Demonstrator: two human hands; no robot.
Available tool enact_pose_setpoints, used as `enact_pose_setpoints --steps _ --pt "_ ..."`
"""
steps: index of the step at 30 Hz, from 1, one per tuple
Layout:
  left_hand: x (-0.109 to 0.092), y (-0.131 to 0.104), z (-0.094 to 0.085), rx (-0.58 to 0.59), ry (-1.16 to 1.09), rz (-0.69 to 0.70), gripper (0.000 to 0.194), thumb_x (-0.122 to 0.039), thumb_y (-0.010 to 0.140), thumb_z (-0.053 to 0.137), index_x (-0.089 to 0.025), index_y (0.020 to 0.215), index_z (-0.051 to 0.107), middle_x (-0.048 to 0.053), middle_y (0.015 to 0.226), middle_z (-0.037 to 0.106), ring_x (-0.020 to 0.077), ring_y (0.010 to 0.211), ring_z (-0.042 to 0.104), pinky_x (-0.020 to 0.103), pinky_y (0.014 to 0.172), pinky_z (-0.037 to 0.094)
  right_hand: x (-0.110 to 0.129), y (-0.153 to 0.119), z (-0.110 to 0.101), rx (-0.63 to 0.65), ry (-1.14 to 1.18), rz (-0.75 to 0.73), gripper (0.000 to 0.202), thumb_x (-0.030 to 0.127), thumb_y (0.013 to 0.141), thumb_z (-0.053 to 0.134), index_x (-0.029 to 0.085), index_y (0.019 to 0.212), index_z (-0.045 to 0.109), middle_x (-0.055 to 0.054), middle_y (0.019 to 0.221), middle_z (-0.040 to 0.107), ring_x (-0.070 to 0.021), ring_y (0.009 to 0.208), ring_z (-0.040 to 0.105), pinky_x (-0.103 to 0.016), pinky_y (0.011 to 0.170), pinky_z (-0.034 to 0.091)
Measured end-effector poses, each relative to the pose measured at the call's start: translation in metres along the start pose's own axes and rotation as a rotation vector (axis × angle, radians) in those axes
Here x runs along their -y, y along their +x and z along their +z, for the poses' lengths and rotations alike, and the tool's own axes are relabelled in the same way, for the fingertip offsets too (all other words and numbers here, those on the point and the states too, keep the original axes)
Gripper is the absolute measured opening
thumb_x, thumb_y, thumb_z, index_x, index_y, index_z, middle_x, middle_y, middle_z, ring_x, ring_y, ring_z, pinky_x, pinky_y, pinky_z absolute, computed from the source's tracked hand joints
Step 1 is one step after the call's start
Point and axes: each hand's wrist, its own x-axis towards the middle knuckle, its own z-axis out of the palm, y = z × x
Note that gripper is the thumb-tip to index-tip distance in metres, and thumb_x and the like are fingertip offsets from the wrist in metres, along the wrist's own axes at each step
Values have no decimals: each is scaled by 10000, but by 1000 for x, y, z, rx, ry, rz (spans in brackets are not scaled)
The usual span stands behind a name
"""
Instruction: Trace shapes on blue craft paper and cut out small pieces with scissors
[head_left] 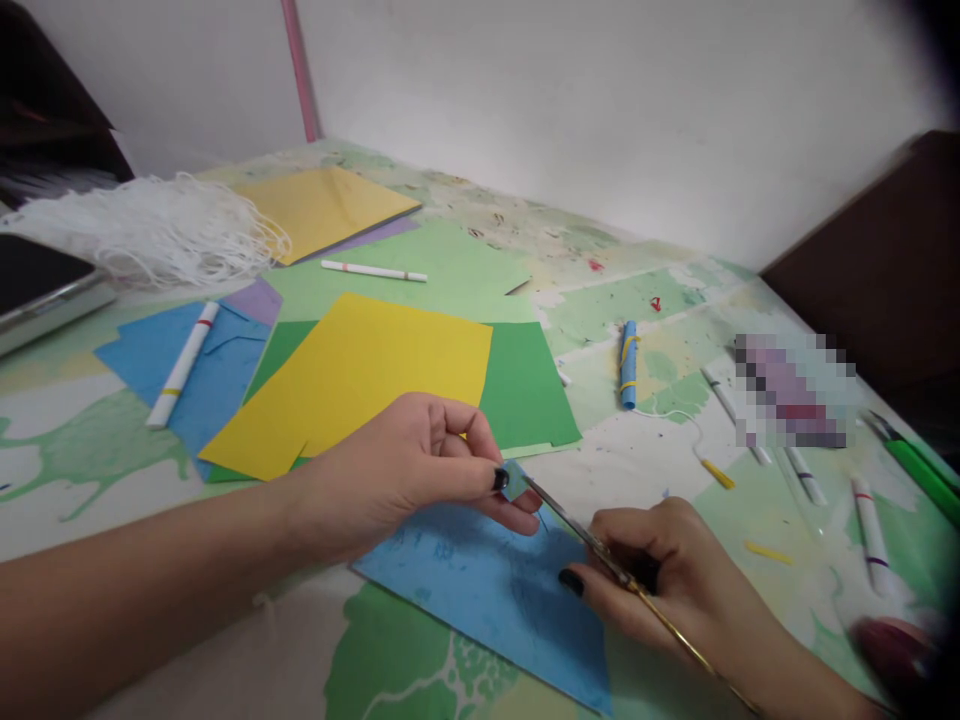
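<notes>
My left hand [442,455] is closed, pinching a small blue piece of paper [514,480] between thumb and fingers. In my right hand [675,570] is a slim pair of scissors [615,565] with silver blades and a thin gold handle. Their tip meets the edge of the small blue piece; whether the blades are apart cannot be made out. Below both hands lies a blue sheet [495,600] with faint marks. Just beyond my left hand, a yellow sheet [375,380] rests over a green sheet [525,380].
A rolled blue paper [628,370] with yellow bands has a white string tied to a yellow strip [718,474]. White markers [184,365] lie around. White string [150,230] is heaped at left. A green-handled cutter [922,465] and a pixelated item [795,390] are at right.
</notes>
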Motion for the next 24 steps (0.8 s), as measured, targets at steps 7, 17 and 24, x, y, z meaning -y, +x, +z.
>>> enact_pose_setpoints --steps 7,17,24 --pt "-4 -1 -3 55 31 -27 107 -129 743 585 -189 675 528 66 658 725 229 767 705 281 689 501 0 1 -2 19 -16 -14 427 324 786 590 173 522 290 58 528 177 -69 491 174 -226 412 131" --pt "-7 0 -8 109 209 -10 113 -106 729 527 -209 687 509 38 619 713 196 645 699 289 671 512 -2 3 0 37 -53 -25 433 340 786 600 172 510 313 62 503 192 -67 472 181 -231 411 137" --pt "-13 -2 -5 77 292 -35 166 -50 697 512 -212 660 511 -2 514 676 190 669 702 251 634 505 2 3 0 77 -27 -3 432 330 782 607 171 528 296 63 528 174 -72 496 162 -227 415 140"
